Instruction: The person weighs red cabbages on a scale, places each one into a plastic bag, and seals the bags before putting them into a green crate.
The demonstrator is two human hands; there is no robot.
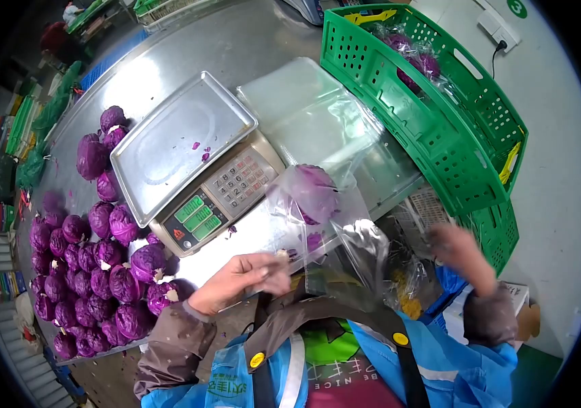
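A purple cabbage (314, 192) sits inside a clear plastic bag (365, 228) at the front edge of the steel table, just right of the scale's keypad. My left hand (250, 275) is closed, thumb and fingers pressed together beside the bag's lower left side; what is in the pinch is too small to make out. A small pale scrap (282, 253) shows at its fingertips. Out to the right, apart from the bag, my right hand (464, 255) is smeared by motion near the green crate's lower end.
A digital scale (192, 156) with leaf bits on its pan stands mid-table. Many loose purple cabbages (100, 279) cover the left side. Flat clear bags (304, 102) lie behind. A green crate (399, 102) at right contains bagged cabbages (409, 58).
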